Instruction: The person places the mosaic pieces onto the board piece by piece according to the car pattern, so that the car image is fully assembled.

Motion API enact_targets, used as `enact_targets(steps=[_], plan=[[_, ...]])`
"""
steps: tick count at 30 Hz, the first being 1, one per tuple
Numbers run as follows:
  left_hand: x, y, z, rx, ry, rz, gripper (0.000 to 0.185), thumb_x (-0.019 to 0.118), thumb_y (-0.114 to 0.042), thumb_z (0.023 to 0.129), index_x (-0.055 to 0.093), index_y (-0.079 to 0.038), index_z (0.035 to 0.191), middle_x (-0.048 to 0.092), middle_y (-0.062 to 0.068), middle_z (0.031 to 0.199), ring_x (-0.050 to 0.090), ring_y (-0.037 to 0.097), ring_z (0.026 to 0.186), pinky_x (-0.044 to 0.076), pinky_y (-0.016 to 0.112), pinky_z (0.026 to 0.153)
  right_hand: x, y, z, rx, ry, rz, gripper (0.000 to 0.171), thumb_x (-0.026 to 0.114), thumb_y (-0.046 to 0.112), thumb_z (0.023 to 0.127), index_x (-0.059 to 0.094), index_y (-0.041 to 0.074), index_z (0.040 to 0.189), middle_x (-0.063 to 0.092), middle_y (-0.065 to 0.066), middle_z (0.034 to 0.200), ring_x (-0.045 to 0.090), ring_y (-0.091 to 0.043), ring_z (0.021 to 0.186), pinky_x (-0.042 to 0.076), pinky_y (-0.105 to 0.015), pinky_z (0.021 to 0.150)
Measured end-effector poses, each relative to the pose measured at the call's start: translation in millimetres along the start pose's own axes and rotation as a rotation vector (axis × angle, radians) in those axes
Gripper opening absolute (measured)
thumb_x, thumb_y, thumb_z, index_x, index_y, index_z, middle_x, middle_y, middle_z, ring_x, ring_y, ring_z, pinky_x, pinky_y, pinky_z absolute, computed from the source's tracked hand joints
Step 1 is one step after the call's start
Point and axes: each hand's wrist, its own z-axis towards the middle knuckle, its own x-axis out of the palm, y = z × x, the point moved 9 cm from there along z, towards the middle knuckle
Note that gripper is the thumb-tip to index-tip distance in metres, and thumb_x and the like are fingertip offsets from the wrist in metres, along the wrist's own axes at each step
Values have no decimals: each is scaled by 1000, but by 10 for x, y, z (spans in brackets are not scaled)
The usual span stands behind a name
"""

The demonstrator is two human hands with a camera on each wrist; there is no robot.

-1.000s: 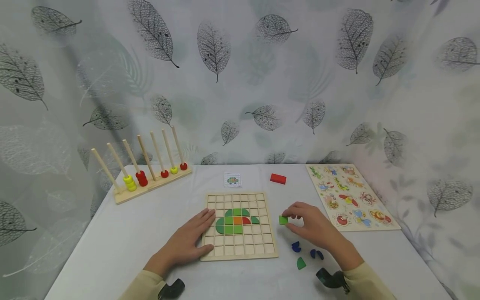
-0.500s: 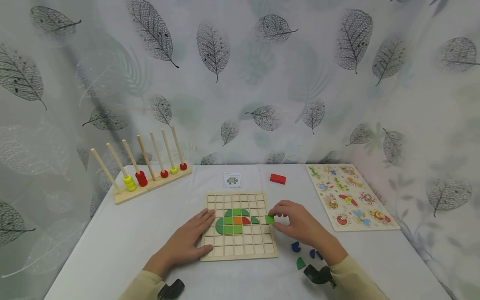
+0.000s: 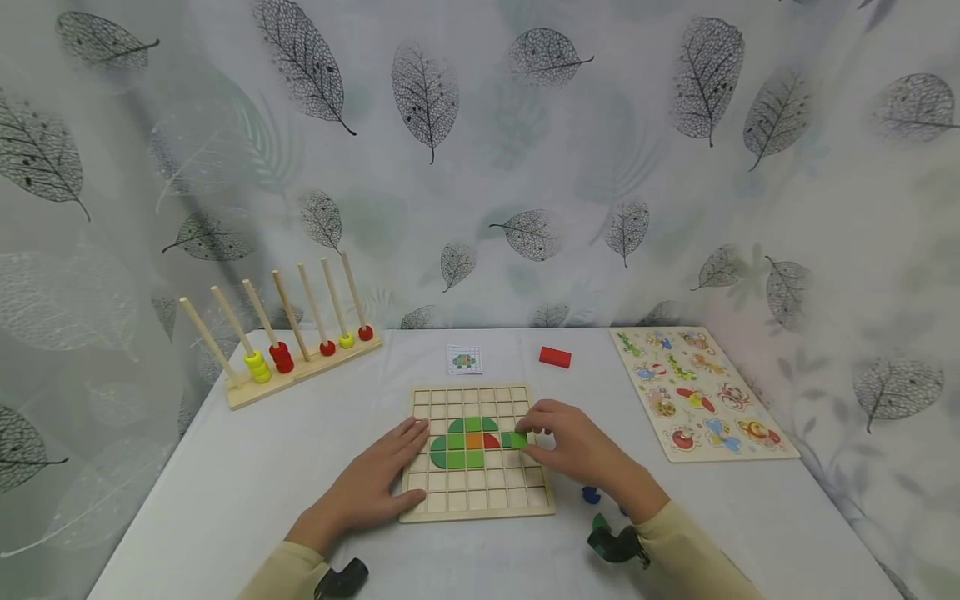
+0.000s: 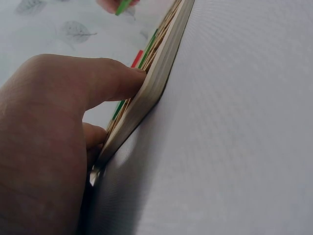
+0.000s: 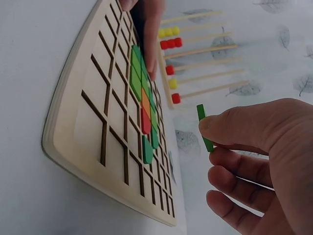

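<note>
A wooden grid board (image 3: pixel 477 516) lies flat with green, orange and red tiles set in its middle cells. My left hand (image 3: pixel 375 482) rests on the board's left edge, fingers straight; in the left wrist view the thumb (image 4: pixel 115 78) lies against its rim. Between thumb and fingertips, my right hand (image 3: pixel 581 446) pinches a green square tile (image 3: pixel 518 440) over the right half of the grid. The right wrist view has this tile (image 5: pixel 201 111) edge-on, raised off the board, near a dark green curved tile (image 5: pixel 147 149) in its cell.
Blue pieces (image 3: pixel 591 495) and a green piece (image 3: pixel 599 522) lie right of the board, partly covered by my right arm. Behind stand a picture card (image 3: pixel 464 360) and red block (image 3: pixel 555 357). A peg stand (image 3: pixel 303 367) is left, an animal puzzle board (image 3: pixel 693 392) right.
My right hand has carried the green square tile leftward, from beside the board to over its right-hand cells. My left hand has stayed on the board's left edge.
</note>
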Motion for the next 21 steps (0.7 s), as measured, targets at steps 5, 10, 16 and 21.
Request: enact_targets(steps=[5,10,16,21], plan=[[-4,-11,6,-3,0,-3,87,66,-56,99,42,-7,167,34,2,176,25,27,163,34,56,125,94,-6,49,29,37,-1,22,86,15,94,81,18,115,68,11,110,66,-15,102,61,-36,90],[-1,-1,2,5,-16,5,87,67,-56,99,43,-7,167,35,3,175,26,26,163,35,57,124,195,6,89,34,65,0,22,85,17,94,81,18,116,68,10,109,66,-13,101,60,-32,89],[20,28,2,3,-19,4,88,68,-56,98,42,-8,168,34,1,176,25,24,163,35,56,124,306,-1,131,45,76,-6,22,86,18,94,82,17,116,68,12,107,64,-11,99,59,-33,89],[31,34,8,-2,-9,3,89,67,-57,99,41,-8,168,33,0,176,24,23,164,34,55,125,383,-2,169,51,91,-13,21,85,15,94,84,18,114,68,14,105,63,-8,100,59,-32,90]])
